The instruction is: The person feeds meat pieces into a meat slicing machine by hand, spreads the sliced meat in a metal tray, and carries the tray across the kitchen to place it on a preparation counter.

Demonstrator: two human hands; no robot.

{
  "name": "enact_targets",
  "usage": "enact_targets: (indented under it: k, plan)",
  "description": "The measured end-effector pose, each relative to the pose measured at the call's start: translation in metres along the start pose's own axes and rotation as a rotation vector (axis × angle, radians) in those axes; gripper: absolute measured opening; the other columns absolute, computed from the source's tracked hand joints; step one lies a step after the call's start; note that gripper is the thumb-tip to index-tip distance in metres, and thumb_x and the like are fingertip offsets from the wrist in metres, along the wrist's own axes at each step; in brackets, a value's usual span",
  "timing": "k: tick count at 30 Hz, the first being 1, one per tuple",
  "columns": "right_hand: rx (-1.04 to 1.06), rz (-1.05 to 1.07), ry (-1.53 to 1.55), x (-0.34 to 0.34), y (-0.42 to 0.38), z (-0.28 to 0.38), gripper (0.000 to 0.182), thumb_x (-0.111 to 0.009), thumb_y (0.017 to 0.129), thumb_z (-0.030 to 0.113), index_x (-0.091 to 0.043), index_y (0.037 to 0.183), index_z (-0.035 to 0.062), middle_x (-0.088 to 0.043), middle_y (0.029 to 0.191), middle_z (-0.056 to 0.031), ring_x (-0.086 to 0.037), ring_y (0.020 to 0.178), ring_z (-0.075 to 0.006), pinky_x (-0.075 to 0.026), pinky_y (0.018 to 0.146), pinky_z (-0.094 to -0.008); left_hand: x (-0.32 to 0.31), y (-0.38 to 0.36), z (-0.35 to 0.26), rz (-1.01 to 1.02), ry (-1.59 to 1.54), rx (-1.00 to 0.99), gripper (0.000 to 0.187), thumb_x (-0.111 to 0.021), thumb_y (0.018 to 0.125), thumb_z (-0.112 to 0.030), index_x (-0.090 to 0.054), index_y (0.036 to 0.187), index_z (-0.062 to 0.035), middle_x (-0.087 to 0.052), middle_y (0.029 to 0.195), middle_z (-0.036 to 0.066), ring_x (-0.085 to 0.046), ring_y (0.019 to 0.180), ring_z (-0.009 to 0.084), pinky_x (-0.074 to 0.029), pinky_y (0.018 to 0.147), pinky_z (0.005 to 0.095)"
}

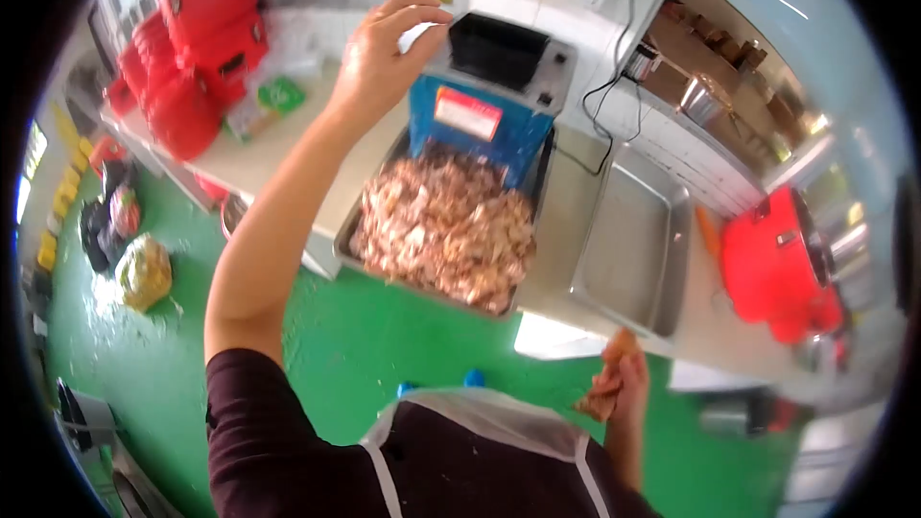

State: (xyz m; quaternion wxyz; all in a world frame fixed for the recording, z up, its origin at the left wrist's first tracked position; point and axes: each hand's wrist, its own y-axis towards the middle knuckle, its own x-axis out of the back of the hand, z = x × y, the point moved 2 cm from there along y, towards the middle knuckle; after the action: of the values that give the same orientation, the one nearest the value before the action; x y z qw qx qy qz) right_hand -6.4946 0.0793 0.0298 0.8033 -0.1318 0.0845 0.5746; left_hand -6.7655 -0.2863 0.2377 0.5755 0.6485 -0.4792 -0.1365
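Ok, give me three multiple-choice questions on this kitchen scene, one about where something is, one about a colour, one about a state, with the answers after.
1. Where is the left hand?
A. raised at the top of the slicing machine
B. inside the empty tray
C. on the floor

2. What colour is the floor?
A. grey
B. green
C. white

3. What state is the tray under the machine in?
A. empty
B. covered by a lid
C. heaped with cut meat

Answers: 1 A, the hand is lifted at the machine's top edge. 2 B, bright green shows below the counter. 3 C, pieces pile above its rim.
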Motion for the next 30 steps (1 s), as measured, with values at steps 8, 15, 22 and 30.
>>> enact_targets:
  k: [8,15,22,30]
  plan:
    - [-0.079,0.181,-0.117,-0.094,0.002,0.001,0.042,-0.044,0.091,0.032,-0.041,0.124,0.0073,-0.055,0.096,-0.0066,-0.045,0.06,-0.008,-0.045,0.052,-0.0223,0.144,-0.276,0.053,-0.358,-0.137,0.825,0.015,-0.05,0.086,-0.007,-0.061,0.096,-0.0024,-0.059,0.09,-0.001,-0.048,0.081,0.0057,-0.038,0.071,0.0197]
    - [-0.042,0.278,-0.224,-0.161,0.006,0.015,0.039,-0.047,0.09,0.029,-0.044,0.121,0.0053,-0.056,0.097,-0.009,-0.048,0.056,-0.0089,-0.049,0.052,-0.0249,0.153,-0.474,0.023,-0.418,-0.139,1.295,0.013,-0.052,0.084,-0.009,-0.061,0.092,-0.0022,-0.06,0.083,0.005,-0.053,0.077,0.0108,-0.044,0.067,0.0259]
    - [0.017,0.284,-0.3,-0.196,0.019,0.027,0.042,-0.051,0.088,0.031,-0.045,0.119,0.0048,-0.054,0.099,-0.0074,-0.046,0.056,-0.0086,-0.047,0.052,-0.0239,0.137,-0.495,-0.004,-0.332,-0.198,1.474,0.014,-0.052,0.084,-0.01,-0.06,0.09,-0.0011,-0.061,0.083,0.007,-0.055,0.078,0.0147,-0.044,0.068,0.0281]
    - [0.1,0.28,-0.345,-0.19,0.076,0.043,0.037,-0.047,0.09,0.028,-0.045,0.116,0.0027,-0.055,0.097,-0.0093,-0.046,0.057,-0.0095,-0.048,0.055,-0.0256,0.125,-0.47,0.023,-0.443,-0.197,1.369,0.013,-0.051,0.084,-0.008,-0.059,0.091,-0.0015,-0.061,0.086,0.006,-0.055,0.08,0.013,-0.044,0.073,0.0268]
